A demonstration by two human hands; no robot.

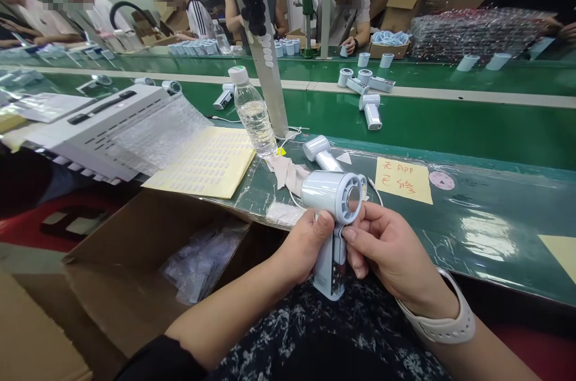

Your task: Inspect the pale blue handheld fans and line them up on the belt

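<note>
A pale blue handheld fan [330, 192] stands nearly upright above my lap, its round grille turned to the right. My left hand [310, 243] is wrapped round the handle from the left, thumb just beneath the fan head. From the right, the thumb and fingers of my right hand [378, 243] close on the neck and the upper handle edge. Dark parts and small dots show along the handle's narrow side. Whether a small separate piece sits between my right fingertips is hidden. Behind the held fan, a second handheld fan [321, 153] lies on the bench beside a pinkish cloth [288, 173].
A water bottle [254, 114] stands by a metal post [270, 81]. Left are a yellow sticker sheet [207, 165], a white device [108, 123] and an open cardboard box [135, 273]. A handwritten yellow note [404, 180] lies right. Fans rest on the green conveyor [427, 123]; several people sit beyond.
</note>
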